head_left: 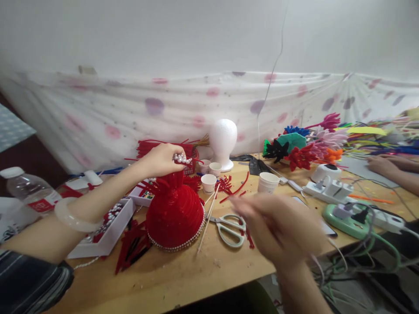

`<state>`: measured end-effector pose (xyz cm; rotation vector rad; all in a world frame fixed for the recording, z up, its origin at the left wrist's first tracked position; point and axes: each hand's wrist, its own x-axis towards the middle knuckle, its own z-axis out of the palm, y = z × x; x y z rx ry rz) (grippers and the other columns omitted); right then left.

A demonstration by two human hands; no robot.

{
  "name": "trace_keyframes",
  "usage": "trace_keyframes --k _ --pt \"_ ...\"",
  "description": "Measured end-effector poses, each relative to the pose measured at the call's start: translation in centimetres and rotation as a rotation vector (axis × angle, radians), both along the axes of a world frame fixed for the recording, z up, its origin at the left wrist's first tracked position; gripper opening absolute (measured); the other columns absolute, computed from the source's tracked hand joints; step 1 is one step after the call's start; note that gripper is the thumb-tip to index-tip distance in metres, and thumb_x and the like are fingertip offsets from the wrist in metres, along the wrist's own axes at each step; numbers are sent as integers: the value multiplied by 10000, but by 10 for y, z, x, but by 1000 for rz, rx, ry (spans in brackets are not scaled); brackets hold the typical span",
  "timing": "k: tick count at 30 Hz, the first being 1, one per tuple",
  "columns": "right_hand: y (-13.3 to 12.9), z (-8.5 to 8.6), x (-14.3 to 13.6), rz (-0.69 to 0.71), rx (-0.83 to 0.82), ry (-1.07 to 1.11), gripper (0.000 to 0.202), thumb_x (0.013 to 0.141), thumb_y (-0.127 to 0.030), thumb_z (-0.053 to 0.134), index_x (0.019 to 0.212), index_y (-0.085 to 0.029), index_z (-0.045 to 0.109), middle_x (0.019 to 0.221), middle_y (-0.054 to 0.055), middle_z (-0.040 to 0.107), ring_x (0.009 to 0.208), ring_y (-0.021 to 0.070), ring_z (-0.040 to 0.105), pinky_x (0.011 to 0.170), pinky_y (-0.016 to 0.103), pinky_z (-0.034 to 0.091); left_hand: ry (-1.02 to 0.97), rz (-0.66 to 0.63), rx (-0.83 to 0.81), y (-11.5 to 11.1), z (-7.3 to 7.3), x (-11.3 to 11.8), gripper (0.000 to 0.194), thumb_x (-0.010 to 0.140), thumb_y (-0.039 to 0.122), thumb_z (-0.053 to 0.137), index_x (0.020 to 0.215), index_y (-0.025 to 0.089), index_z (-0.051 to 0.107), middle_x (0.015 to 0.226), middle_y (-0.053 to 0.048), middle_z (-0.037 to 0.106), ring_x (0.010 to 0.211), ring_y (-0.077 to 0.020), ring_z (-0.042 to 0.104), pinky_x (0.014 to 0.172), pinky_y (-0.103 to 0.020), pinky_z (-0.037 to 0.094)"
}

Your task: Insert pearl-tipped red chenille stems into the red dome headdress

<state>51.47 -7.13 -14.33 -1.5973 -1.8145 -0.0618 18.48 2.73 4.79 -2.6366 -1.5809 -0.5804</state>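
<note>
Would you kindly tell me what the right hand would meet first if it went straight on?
Probably the red dome: the right hand, blurred, points left toward it. The sticks between them seem to lie lower, but depth is unclear.

On our table (183, 279), the box (113, 237) sits left of the dome (175, 211), with the bottle (31, 187) farther left. Scissors (242, 223) lie just right of the dome; behind them we have three cups (208, 185), then the mannequin head (223, 141). On our right, power strips (340, 224) lie in front of the flowers (300, 157).
</note>
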Motion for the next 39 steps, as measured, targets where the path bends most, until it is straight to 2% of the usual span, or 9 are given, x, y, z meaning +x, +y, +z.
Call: trace_keyframes --k 2,3,4,8,12,18,21,32,39 --pt "64 41 -73 171 104 284 352 941 -470 409 797 -222 613 753 84 607 765 219 553 654 341 438 -10 -14 -3 1 0 0 180 682 262 557 789 170 668 787 -45 710 734 -183 629 651 -271 427" --pt "88 55 -106 371 108 470 343 934 -462 414 763 -209 571 716 62 574 728 199 520 649 327 414 -10 -14 -3 2 0 0 180 680 263 558 788 170 668 788 -44 710 737 -184 629 655 -272 429" --pt "105 64 -133 461 108 511 345 934 -471 394 759 -211 538 705 34 549 698 173 497 642 303 401 -8 -8 -5 2 0 1 180 678 267 560 787 171 667 789 -43 710 738 -186 629 658 -273 431" --pt "119 62 -185 606 47 586 316 896 -495 450 915 -191 536 652 -34 473 592 127 432 560 243 352 25 7 -17 3 1 3 176 684 284 563 781 174 660 784 -42 709 737 -190 627 659 -276 434" --pt "119 65 -181 715 -8 583 283 849 -454 528 912 -182 571 675 -41 439 639 123 420 585 232 335 36 13 -30 1 3 6 161 682 282 567 770 175 649 793 -48 713 751 -194 631 662 -277 438" --pt "151 119 -161 984 -200 399 205 711 -334 660 661 -154 575 604 -57 462 604 95 406 586 231 327 38 81 -39 -4 8 14 302 688 261 561 950 180 686 949 -59 730 858 -220 649 753 -303 460" --pt "154 131 -158 1022 -229 357 177 704 -279 650 624 -145 568 586 -58 447 599 88 398 588 234 322 56 100 -33 -6 9 16 292 715 275 552 954 187 695 959 -59 732 875 -227 651 774 -314 464" --pt "157 133 -154 1063 -276 316 144 740 -267 625 695 -130 629 632 -37 504 639 101 439 624 252 360 33 70 29 -10 8 8 308 783 388 558 965 183 698 972 -69 730 869 -217 647 768 -320 464" --pt "175 122 -145 1158 -347 325 129 756 -266 642 765 -140 666 691 -15 592 669 114 513 640 266 413 27 20 -83 -7 10 7 336 680 248 624 1006 177 662 905 -36 709 799 -186 630 693 -285 441"
